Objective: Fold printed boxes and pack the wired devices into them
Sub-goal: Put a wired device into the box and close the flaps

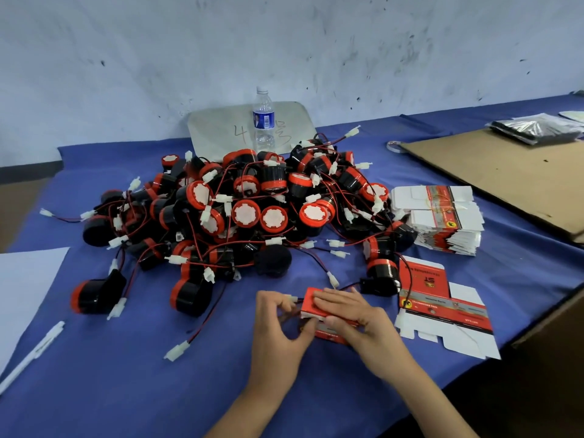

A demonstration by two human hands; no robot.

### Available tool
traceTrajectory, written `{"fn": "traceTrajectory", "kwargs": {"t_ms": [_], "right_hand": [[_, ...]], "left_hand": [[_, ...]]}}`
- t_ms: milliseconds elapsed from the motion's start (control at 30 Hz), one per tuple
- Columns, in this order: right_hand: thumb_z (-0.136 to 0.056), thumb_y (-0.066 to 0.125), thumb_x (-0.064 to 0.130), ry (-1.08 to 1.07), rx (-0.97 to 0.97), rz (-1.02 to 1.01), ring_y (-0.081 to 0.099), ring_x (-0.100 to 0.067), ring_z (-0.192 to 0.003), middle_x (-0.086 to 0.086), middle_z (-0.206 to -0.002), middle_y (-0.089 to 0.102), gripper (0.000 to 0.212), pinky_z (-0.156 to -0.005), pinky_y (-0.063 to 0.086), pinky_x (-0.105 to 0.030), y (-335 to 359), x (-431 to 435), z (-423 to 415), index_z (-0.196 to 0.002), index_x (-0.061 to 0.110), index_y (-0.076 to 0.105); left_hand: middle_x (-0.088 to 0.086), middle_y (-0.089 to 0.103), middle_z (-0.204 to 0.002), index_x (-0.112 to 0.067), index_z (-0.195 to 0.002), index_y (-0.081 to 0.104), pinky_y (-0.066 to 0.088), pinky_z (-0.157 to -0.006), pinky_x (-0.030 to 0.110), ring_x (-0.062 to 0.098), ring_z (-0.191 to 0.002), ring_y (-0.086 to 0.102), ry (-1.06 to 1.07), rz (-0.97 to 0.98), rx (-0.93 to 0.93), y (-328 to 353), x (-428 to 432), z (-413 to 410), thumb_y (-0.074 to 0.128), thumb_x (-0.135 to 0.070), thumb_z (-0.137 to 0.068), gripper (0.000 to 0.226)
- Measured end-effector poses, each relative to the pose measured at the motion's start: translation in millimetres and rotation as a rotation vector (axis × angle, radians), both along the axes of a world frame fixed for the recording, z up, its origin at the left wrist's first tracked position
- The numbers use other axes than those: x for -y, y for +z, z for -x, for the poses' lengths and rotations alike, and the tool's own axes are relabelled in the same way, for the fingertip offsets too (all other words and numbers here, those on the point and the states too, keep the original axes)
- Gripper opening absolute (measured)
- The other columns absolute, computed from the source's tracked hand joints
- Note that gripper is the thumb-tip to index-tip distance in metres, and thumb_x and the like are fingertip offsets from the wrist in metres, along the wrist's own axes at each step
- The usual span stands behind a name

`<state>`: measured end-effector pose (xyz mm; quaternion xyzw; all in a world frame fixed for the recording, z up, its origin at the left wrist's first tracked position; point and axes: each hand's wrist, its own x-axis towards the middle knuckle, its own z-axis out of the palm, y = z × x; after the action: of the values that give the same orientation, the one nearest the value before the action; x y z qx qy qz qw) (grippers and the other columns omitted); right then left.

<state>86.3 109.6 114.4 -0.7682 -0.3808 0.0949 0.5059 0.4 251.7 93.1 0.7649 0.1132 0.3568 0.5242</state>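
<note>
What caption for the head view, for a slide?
Packing step: right hand grips a red printed box while left hand pinches the wire connector at its end; wired devices piled behind.

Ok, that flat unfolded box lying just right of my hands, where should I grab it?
Probably pinch the flat box blank by its white flaps at the near right corner, coming in from the right. It lies flat on the cloth, so only an edge can be lifted, and a device's wire crosses its left side.

bare cloth (132, 368) near left; device pile (240, 213) crowding behind
</note>
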Motion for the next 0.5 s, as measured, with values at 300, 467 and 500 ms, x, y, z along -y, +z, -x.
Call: {"fn": "traceTrajectory", "kwargs": {"t_ms": [300, 467, 500], "right_hand": [[-0.090, 0.064, 0.018, -0.019, 0.111, 0.036, 0.039, 0.010, -0.131, 0.024, -0.132, 0.054, 0.039, -0.119, 0.015, -0.026, -6.4, -1.1, 0.7, -0.125, 0.035, 0.057], [-0.094, 0.058, 0.023, 0.028, 0.180, 0.080, 0.033, 0.007, -0.136, 0.029, -0.137, 0.046, 0.039, -0.121, 0.013, -0.034, -7.6, 1.9, 0.4, -0.130, 0.034, 0.052], [-0.094, 0.056, 0.025, 0.034, 0.184, 0.091, 0.031, 0.006, -0.137, 0.030, -0.138, 0.045, 0.038, -0.121, 0.013, -0.036, -7.9, 2.9, 0.2, -0.131, 0.035, 0.052]], "left_hand": [[-0.013, 0.056, -0.103, -0.019, -0.091, 0.068, 0.049, -0.085, 0.019, 0.012, -0.103, 0.060, -0.210, 0.061, -0.059, -0.3, -12.4, -1.9, 0.063, -0.010, -0.083, 0.013], [-0.013, 0.060, -0.110, -0.022, -0.093, 0.072, 0.052, -0.084, 0.022, 0.013, -0.107, 0.061, -0.254, 0.025, -0.039, -1.1, -20.2, -1.7, 0.065, -0.008, -0.084, 0.018], [-0.013, 0.062, -0.111, -0.024, -0.094, 0.073, 0.053, -0.083, 0.023, 0.012, -0.107, 0.062, -0.272, 0.021, -0.037, -0.5, -23.2, -1.2, 0.066, -0.007, -0.084, 0.020]]}}
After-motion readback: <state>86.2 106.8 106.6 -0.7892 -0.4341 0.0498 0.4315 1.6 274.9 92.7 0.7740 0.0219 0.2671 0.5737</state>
